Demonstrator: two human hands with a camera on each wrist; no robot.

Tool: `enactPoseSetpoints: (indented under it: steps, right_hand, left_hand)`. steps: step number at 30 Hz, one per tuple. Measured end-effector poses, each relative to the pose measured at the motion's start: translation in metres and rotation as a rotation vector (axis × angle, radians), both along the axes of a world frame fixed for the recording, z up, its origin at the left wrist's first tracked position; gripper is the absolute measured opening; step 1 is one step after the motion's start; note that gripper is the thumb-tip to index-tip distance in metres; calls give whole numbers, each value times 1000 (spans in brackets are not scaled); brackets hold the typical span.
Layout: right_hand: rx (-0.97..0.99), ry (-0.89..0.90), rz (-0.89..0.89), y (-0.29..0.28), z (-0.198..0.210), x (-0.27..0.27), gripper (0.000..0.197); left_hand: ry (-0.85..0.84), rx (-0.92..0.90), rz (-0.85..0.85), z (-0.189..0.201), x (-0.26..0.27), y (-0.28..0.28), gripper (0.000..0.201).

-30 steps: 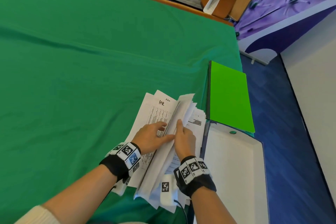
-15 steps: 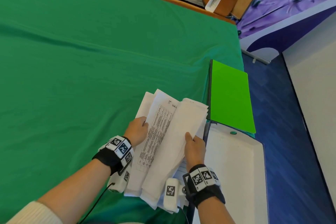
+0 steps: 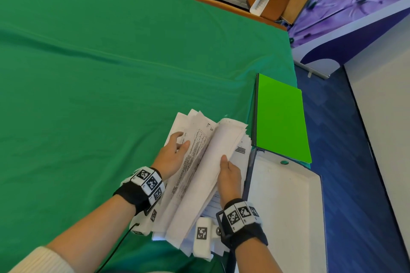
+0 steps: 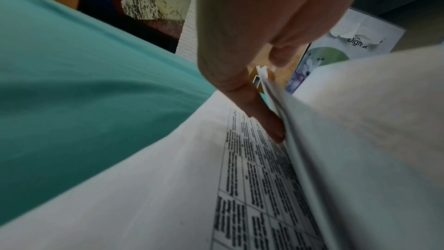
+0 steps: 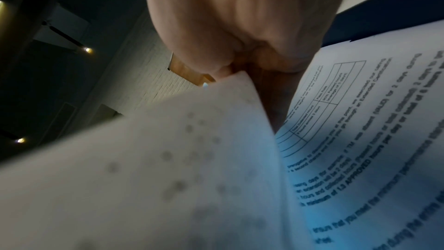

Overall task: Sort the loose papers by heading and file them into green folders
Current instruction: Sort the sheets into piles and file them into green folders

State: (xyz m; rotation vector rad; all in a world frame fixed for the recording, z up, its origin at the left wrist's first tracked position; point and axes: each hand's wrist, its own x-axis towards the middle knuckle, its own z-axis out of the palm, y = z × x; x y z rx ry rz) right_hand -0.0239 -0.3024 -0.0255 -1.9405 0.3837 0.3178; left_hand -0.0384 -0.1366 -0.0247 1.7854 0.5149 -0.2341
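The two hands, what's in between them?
In the head view, a lifted bunch of paper sheets stands between the left hand and the right hand, above the printed page.

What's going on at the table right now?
A person is leafing through a stack of loose papers on the green-covered table. The left hand rests on a printed sheet with a table on it, while the right hand grips a lifted bundle of sheets. A closed green folder lies just beyond, next to an open white box file. Nothing looks filed yet.
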Motion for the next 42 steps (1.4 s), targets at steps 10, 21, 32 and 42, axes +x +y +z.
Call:
enactPoseSetpoints:
  steps: [10, 21, 32, 42]
  right_hand:
    - [-73, -49, 218, 3, 5, -1, 25]
    - [-62, -75, 300, 4, -5, -9, 63]
    - [-154, -140, 111, -3, -1, -6, 63]
    - [-319, -168, 88, -3, 0, -11, 34]
  left_hand:
    - [40, -7, -134, -10, 2, -3, 113]
    - [-7, 58, -218, -19, 2, -3, 117]
    - [20, 131, -176, -25, 4, 5, 33]
    - [-200, 344, -99, -14, 1, -5, 65]
